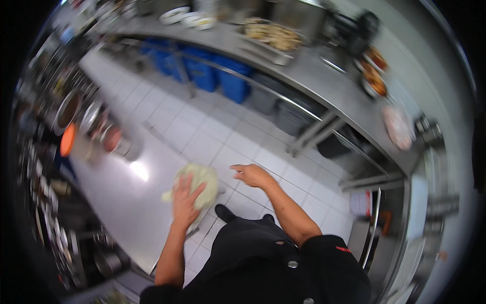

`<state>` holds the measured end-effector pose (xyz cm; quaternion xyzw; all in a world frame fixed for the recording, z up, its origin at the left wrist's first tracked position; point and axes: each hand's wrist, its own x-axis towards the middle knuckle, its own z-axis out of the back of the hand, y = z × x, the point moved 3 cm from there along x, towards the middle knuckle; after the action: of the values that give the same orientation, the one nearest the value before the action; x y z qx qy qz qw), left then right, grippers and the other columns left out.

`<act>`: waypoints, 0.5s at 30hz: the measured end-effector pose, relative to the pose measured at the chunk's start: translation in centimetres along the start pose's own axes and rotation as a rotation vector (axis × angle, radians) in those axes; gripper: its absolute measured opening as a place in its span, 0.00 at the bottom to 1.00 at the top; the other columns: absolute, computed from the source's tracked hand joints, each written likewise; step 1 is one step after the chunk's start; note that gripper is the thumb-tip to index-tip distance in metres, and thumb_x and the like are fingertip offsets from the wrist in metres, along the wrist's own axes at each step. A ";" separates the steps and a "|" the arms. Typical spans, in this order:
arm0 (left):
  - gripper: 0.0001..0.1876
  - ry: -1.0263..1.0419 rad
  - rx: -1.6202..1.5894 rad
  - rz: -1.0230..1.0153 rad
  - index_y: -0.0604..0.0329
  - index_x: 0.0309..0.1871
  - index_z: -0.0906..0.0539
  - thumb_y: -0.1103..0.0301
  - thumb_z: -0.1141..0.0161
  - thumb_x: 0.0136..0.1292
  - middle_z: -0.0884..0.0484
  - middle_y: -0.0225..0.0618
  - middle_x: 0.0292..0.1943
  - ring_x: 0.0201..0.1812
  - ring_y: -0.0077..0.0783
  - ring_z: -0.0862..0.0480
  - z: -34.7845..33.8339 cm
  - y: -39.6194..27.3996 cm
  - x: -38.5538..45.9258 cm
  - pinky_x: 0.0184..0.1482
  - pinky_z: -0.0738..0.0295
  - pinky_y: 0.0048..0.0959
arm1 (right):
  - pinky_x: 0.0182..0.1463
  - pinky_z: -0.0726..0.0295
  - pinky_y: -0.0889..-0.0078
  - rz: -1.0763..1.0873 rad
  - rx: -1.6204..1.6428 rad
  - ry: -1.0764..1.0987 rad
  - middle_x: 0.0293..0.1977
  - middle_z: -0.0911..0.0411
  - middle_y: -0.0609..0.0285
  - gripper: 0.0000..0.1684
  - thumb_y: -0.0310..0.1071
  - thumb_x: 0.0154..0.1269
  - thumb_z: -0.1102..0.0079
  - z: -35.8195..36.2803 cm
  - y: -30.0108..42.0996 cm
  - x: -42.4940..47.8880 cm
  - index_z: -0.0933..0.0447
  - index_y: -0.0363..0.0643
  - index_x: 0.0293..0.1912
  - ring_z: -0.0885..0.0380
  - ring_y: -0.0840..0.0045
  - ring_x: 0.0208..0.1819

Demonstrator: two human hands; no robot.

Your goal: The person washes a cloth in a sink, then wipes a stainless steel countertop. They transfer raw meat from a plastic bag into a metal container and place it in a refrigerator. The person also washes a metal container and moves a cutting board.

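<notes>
My left hand (186, 199) lies spread over a pale yellow-green cloth (205, 182), holding it at the near edge of a stainless steel table (125, 201). Part of the cloth reaches past that edge, above the floor. My right hand (250, 175) is raised over the floor tiles to the right of the cloth, apart from it. Its index finger points left, the other fingers are partly bent, and nothing shows in it. Farther along the steel table stand a container with an orange lid (68, 140) and a metal pan (127, 148) beside reddish food, both blurred.
A long steel counter (303, 76) runs opposite, bearing a tray of pale food pieces (271, 36), bowls of orange-red food (374, 81) and a plastic bag (398, 125). Blue bins (231, 78) and grey bins (292, 117) stand beneath. White floor tiles (197, 129) lie between.
</notes>
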<state>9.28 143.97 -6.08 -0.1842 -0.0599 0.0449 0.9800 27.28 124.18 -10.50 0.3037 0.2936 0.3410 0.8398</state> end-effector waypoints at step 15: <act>0.19 0.065 0.484 0.185 0.67 0.56 0.21 0.69 0.46 0.63 0.25 0.58 0.57 0.58 0.59 0.26 4.6 6.6 -31.0 0.62 0.35 0.54 | 0.62 0.28 0.59 -0.812 0.011 0.024 0.56 0.23 0.53 0.26 0.50 0.61 0.43 -7.7 -34.3 -37.9 0.22 0.47 0.55 0.27 0.59 0.59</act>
<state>-22.37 148.35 -7.42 0.0493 0.0013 0.1412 0.9887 12.85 78.08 -28.92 0.1637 0.4012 -0.0165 0.9011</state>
